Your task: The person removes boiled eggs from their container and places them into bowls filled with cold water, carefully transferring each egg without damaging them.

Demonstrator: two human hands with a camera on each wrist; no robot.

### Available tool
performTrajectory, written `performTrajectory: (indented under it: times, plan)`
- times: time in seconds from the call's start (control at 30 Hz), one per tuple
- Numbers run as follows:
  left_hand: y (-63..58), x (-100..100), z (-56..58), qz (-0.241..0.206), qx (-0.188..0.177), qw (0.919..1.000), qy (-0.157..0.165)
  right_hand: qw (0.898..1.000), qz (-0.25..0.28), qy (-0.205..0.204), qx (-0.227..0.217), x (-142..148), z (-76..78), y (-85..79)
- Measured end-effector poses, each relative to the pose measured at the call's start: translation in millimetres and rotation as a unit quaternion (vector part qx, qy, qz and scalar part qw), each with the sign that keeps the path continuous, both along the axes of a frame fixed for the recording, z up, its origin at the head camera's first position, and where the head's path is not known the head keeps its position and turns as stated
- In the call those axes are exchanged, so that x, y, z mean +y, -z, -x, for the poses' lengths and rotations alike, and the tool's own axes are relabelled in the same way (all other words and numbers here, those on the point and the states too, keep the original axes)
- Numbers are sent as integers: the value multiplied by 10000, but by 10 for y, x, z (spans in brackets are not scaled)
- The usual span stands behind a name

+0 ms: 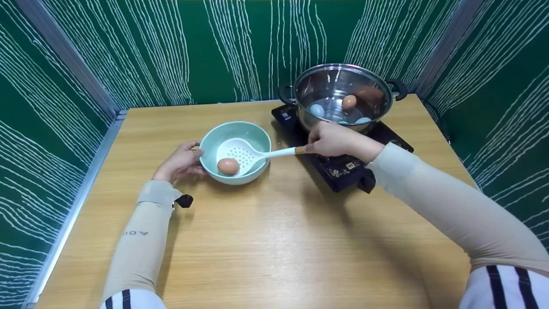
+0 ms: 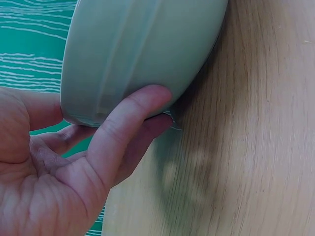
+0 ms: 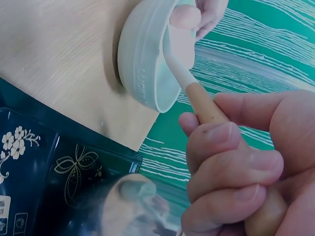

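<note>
My right hand (image 1: 332, 139) grips the wooden handle (image 3: 211, 110) of a white slotted spoon (image 1: 279, 152), fingers wrapped round it in the right wrist view. The spoon's perforated head is tilted inside a light green bowl (image 1: 206, 136). A brown egg (image 1: 228, 166) lies at the near left edge of that head, within the bowl; whether it also touches the bowl is unclear. At the bowl's left side my left hand (image 1: 182, 161) holds the rim and outer wall between thumb and fingers (image 2: 130, 110).
A steel pot (image 1: 386, 107) with black handles stands on a black induction cooker (image 1: 339, 171) at the back right. Inside it lie a brown egg (image 1: 349, 101) and pale blue eggs (image 1: 317, 110). Green walls with white lines enclose the wooden table (image 1: 257, 257) on three sides.
</note>
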State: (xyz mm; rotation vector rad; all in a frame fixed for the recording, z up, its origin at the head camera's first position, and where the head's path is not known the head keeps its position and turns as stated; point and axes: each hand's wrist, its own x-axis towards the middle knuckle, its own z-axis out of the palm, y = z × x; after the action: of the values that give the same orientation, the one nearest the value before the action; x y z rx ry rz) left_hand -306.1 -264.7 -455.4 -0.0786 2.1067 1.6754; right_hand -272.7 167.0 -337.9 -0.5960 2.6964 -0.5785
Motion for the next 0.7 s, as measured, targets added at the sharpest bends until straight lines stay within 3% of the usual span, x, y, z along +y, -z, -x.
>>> performTrajectory:
  times: [0.2, 0.5, 0.7]
  plan:
    - [4, -16, 1, 120, -34, 9999, -28, 9984, -419, 7, 390, -85, -75, 55]
    - [18, -18, 12, 18, -13, 10000, -21, 9904, -573, 71, 1259, -96, -130, 161]
    - [25, -32, 6, -6, 27, 10000, 42, 9888, -482, 295, 1382, -82, -121, 192]
